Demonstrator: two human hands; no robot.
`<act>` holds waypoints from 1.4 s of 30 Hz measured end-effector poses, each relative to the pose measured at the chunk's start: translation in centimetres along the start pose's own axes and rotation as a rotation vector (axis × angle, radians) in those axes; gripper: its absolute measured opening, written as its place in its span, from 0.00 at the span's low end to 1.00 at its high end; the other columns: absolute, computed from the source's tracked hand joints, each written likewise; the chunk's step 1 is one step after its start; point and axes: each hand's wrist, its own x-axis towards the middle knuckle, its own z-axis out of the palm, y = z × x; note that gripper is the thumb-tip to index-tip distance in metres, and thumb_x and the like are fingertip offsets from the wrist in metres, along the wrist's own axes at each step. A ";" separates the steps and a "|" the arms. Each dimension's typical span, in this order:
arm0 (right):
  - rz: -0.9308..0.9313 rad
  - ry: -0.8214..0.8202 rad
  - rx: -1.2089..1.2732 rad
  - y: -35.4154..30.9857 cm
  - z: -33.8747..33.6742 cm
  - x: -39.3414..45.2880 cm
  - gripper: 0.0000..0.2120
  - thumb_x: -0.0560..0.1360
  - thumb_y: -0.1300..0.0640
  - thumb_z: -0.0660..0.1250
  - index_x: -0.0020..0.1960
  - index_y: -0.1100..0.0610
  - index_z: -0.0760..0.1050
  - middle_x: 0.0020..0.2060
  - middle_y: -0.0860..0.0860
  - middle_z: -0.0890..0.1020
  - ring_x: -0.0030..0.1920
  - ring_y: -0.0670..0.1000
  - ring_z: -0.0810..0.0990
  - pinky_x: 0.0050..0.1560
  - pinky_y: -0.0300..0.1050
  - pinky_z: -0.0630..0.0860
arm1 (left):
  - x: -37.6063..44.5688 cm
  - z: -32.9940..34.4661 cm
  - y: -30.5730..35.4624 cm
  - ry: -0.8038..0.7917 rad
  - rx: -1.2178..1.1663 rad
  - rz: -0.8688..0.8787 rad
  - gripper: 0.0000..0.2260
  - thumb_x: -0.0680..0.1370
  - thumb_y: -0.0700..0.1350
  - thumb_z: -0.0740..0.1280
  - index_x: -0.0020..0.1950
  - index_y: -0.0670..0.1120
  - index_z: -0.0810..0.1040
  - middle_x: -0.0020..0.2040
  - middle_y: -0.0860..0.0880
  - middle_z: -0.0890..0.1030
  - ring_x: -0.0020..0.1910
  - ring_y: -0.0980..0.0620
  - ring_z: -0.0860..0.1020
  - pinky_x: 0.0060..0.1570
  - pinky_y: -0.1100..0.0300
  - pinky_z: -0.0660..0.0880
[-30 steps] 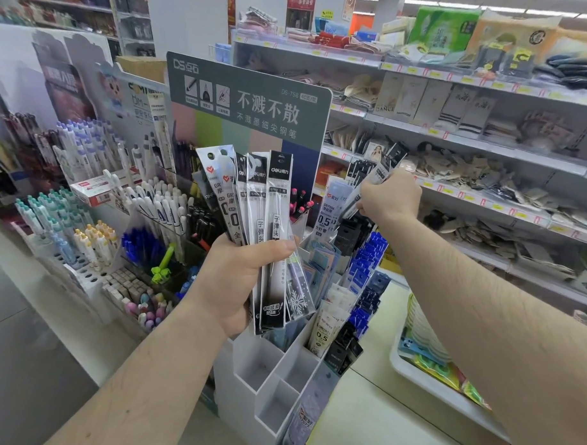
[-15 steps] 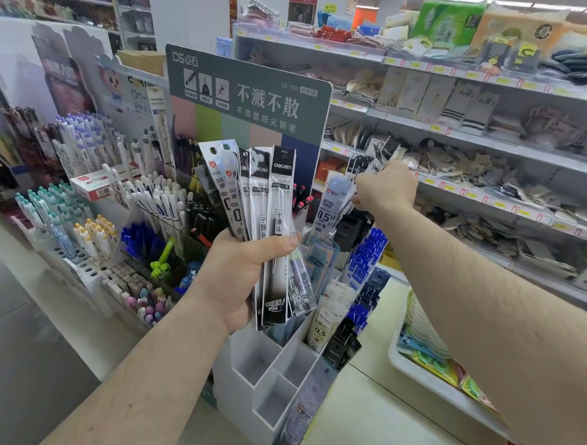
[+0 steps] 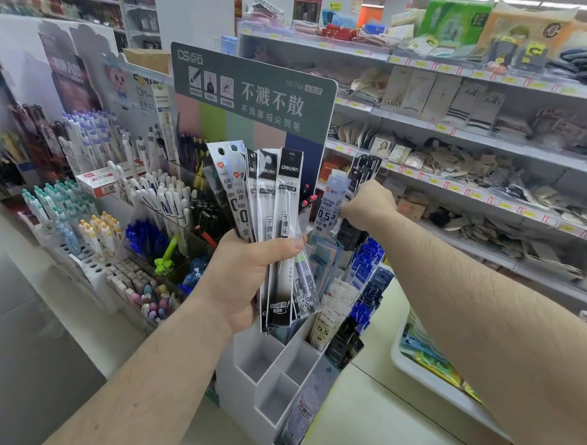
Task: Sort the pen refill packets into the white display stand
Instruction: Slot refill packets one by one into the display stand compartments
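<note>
My left fingers [image 3: 278, 246] are curled round a fan of pen refill packets [image 3: 279, 221], thumb pressed across their fronts, holding them upright in front of the white display stand [image 3: 247, 370]. My right hand [image 3: 369, 205] is reached out to the back of the stand, fingers curled at a row of black packets [image 3: 364, 168] standing in a rear compartment. I appear to be pinching one, but the back of the hand hides the fingertips, so I cannot confirm the grip.

Findings on the stand: the rear and right compartments hold filed packets, among them a pale one marked 0.5 [image 3: 332, 203] just beside my right hand and blue ones [image 3: 367, 261] lower down. Several front compartments [image 3: 290, 365] show bare white floors. One packet [image 3: 300, 419] stands in the nearest slot.

Assessment: the step in hand is seating a black packet among its like at the back. To do it well, I should keep the packet vertical, lower it edge-first behind its neighbours and let go only once it stands square. The left hand should keep the fan clear of the stand, so no corner snags the pale packet. The task looks partly done; a handful remains to place.
</note>
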 end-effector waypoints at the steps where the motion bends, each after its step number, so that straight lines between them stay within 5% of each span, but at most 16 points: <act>1: -0.006 -0.014 -0.002 0.0 0.0 0.0 0.16 0.75 0.51 0.73 0.38 0.58 0.70 0.33 0.51 0.75 0.31 0.49 0.72 0.29 0.43 0.69 | -0.1 0.0 0.0 -0.004 -0.002 0.000 0.16 0.64 0.37 0.72 0.51 0.39 0.84 0.44 0.43 0.86 0.46 0.44 0.85 0.54 0.44 0.79; 8: -0.057 0.100 0.118 0.1 -0.5 -0.3 0.16 0.71 0.64 0.65 0.31 0.55 0.62 0.27 0.50 0.66 0.30 0.50 0.65 0.30 0.41 0.63 | -0.4 -0.1 0.1 -0.014 0.006 0.017 0.14 0.66 0.35 0.71 0.51 0.41 0.84 0.45 0.43 0.86 0.46 0.44 0.85 0.50 0.46 0.81; 14: -0.105 0.058 0.195 0.6 -2.2 -1.4 0.11 0.73 0.54 0.75 0.36 0.55 0.77 0.36 0.48 0.80 0.38 0.46 0.78 0.41 0.45 0.77 | -1.0 1.1 0.5 -0.090 -0.009 0.069 0.11 0.64 0.37 0.71 0.43 0.44 0.87 0.45 0.41 0.85 0.44 0.44 0.85 0.40 0.54 0.82; 19: -0.111 0.185 0.385 2.4 -4.5 -5.5 0.04 0.74 0.56 0.72 0.47 0.56 0.82 0.44 0.48 0.83 0.46 0.48 0.81 0.48 0.46 0.82 | -2.2 2.9 0.0 -0.208 -0.056 0.047 0.12 0.64 0.34 0.72 0.47 0.41 0.84 0.42 0.41 0.84 0.40 0.46 0.85 0.36 0.55 0.81; 21: -0.125 0.181 0.554 2.9 -5.5 -8.4 0.02 0.75 0.58 0.71 0.46 0.56 0.82 0.39 0.48 0.82 0.38 0.45 0.78 0.38 0.37 0.77 | -2.5 3.6 -0.9 -0.236 -0.052 0.012 0.13 0.64 0.32 0.75 0.46 0.42 0.86 0.42 0.41 0.84 0.41 0.45 0.84 0.38 0.52 0.82; 26: -0.053 0.043 0.873 5.3 -6.5 -15.1 0.08 0.76 0.56 0.71 0.40 0.58 0.81 0.26 0.49 0.74 0.24 0.45 0.65 0.23 0.35 0.62 | -3.3 5.7 -3.8 -0.272 -0.034 -0.069 0.12 0.67 0.32 0.71 0.49 0.39 0.84 0.45 0.39 0.85 0.43 0.42 0.84 0.42 0.48 0.83; 30: -0.033 -0.033 0.707 6.8 -5.2 -19.0 0.17 0.67 0.46 0.78 0.38 0.59 0.77 0.27 0.48 0.74 0.23 0.43 0.67 0.24 0.35 0.64 | -3.9 6.8 -6.1 -0.330 0.000 -0.120 0.12 0.67 0.33 0.71 0.48 0.42 0.85 0.45 0.41 0.85 0.44 0.42 0.84 0.42 0.48 0.82; 34: -0.037 -0.091 0.686 8.9 -4.6 -20.2 0.15 0.70 0.56 0.78 0.31 0.56 0.75 0.20 0.43 0.71 0.22 0.43 0.66 0.23 0.34 0.62 | -4.3 7.1 -8.2 -0.369 0.023 -0.195 0.17 0.68 0.34 0.70 0.57 0.40 0.83 0.53 0.38 0.84 0.51 0.42 0.83 0.47 0.50 0.81; 39: -0.010 -0.169 0.861 11.1 -4.6 -20.8 0.06 0.73 0.60 0.75 0.38 0.59 0.83 0.35 0.63 0.83 0.32 0.54 0.73 0.33 0.45 0.67 | -5.0 7.0 -9.5 -0.468 -0.157 -0.363 0.18 0.69 0.34 0.65 0.58 0.39 0.82 0.52 0.37 0.83 0.47 0.41 0.84 0.42 0.50 0.82; 42: 0.031 -0.114 0.926 12.1 -3.9 -20.9 0.06 0.75 0.60 0.72 0.40 0.60 0.83 0.38 0.63 0.82 0.35 0.55 0.72 0.36 0.49 0.67 | -5.2 7.0 -10.2 -0.468 -0.185 -0.359 0.20 0.71 0.32 0.64 0.62 0.39 0.80 0.59 0.35 0.81 0.56 0.36 0.82 0.54 0.41 0.80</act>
